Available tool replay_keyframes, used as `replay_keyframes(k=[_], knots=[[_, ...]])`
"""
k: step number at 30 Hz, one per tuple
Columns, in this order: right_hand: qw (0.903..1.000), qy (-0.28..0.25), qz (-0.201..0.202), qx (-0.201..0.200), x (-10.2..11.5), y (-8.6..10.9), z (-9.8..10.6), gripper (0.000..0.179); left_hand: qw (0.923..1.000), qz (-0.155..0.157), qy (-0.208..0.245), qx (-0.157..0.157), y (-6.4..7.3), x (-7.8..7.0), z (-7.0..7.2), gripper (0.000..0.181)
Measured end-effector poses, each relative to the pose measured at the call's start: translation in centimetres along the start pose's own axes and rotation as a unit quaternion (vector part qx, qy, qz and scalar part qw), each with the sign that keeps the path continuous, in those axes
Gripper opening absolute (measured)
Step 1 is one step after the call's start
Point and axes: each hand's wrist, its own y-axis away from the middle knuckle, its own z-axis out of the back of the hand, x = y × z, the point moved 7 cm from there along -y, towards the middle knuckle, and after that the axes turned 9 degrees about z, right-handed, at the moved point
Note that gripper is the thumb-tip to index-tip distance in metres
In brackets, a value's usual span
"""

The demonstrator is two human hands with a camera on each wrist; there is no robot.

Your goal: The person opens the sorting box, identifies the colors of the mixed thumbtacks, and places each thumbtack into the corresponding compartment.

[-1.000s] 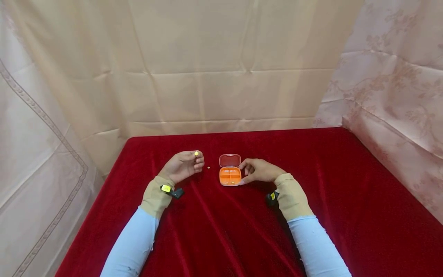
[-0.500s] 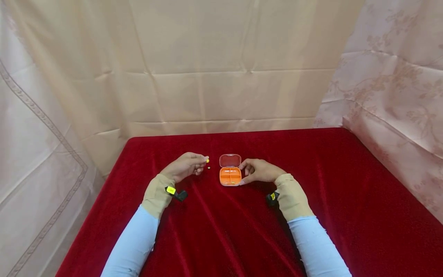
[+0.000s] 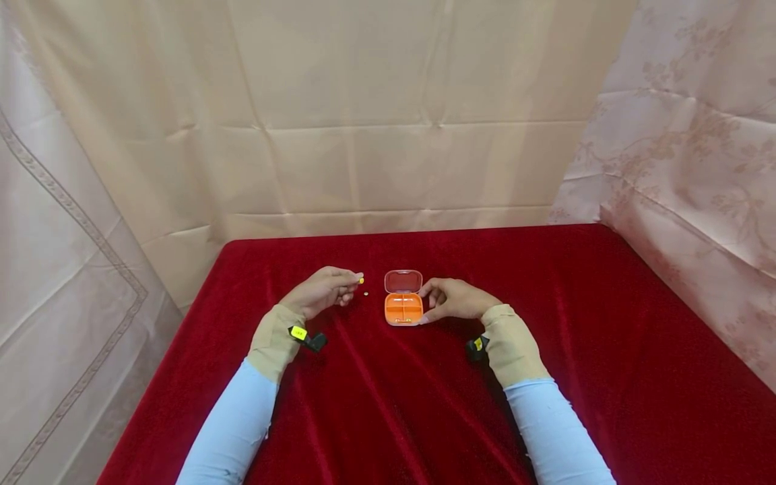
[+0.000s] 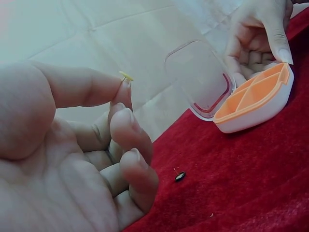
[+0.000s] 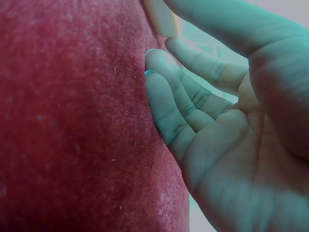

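Note:
My left hand (image 3: 324, 293) pinches a yellow thumbtack (image 4: 126, 76) between thumb and index fingertip, its flat round head upward. The other left fingers are loosely curled. A second tack-like piece (image 4: 180, 177), dark in the left wrist view with a thin pin sticking up, lies on the cloth below that hand. Right of it stands a small pill box (image 4: 256, 116), white outside with an orange divided tray, its clear lid (image 4: 195, 77) raised. My right hand (image 3: 457, 298) holds the box's right side between thumb and fingers. Tiny pieces (image 3: 405, 320) show at the box's near edge, too small to identify.
Red velvet cloth (image 3: 388, 397) covers the table, with soft creases running toward the front. A beige curtain (image 3: 388, 135) hangs behind the table's far edge. Patterned curtains (image 3: 697, 155) hang at both sides.
My left hand has turned from palm up and moved right with the yellow thumbtack, now closer to the loose piece, then drawn back very slightly. The right hand and pill box stay put.

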Motion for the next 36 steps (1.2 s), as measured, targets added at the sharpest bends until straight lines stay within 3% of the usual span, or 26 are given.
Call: replay_keyframes(k=[19,28,36], knots=[[1.0000,0.003,0.000,-0.003,0.1,0.1,0.0,0.047,0.9993,-0.001,-0.038,0.004,0.0,0.0,-0.9,0.027],[1.0000,0.001,-0.003,-0.005,0.1,0.2,0.0,0.046,0.9980,-0.011,-0.059,0.019,-0.1,-0.2,-2.0,0.025],[1.0000,0.008,-0.002,-0.001,0.0,0.1,0.0,0.047,0.9980,-0.004,-0.062,0.010,-0.1,-0.1,-2.4,0.024]])
